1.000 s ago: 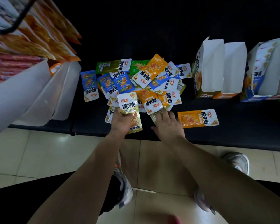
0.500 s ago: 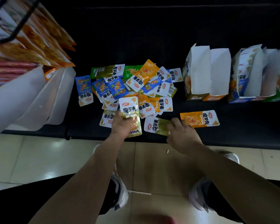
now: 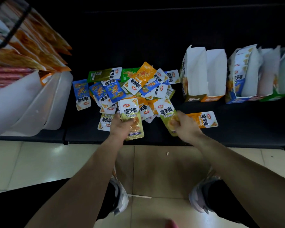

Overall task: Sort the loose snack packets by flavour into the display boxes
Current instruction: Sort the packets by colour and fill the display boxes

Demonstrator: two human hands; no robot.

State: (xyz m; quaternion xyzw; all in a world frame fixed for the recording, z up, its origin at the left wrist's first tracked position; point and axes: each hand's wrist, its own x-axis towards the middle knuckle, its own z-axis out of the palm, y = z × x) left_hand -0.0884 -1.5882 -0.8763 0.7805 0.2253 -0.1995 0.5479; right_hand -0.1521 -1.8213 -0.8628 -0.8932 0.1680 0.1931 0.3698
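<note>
My left hand point(image 3: 121, 127) grips a gold packet point(image 3: 130, 111), my right hand point(image 3: 187, 127) its twin point(image 3: 167, 112); slippery, they might fall off the shelf point(image 3: 237, 136) edge.

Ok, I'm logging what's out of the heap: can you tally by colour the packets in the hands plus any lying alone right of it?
Olive-gold: 2 seen, left packet in the left hand, right packet in the right hand.
Orange: 1, orange packet alone right of the heap.
Total: 3.

Black shelf point(image 3: 237, 134) spans mid-frame. On it: mixed packet pile point(image 3: 130, 86) at centre, one orange packet point(image 3: 202, 119) right of it, open display boxes point(image 3: 204, 76) upper right, translucent tubs point(image 3: 39, 102) left.
</note>
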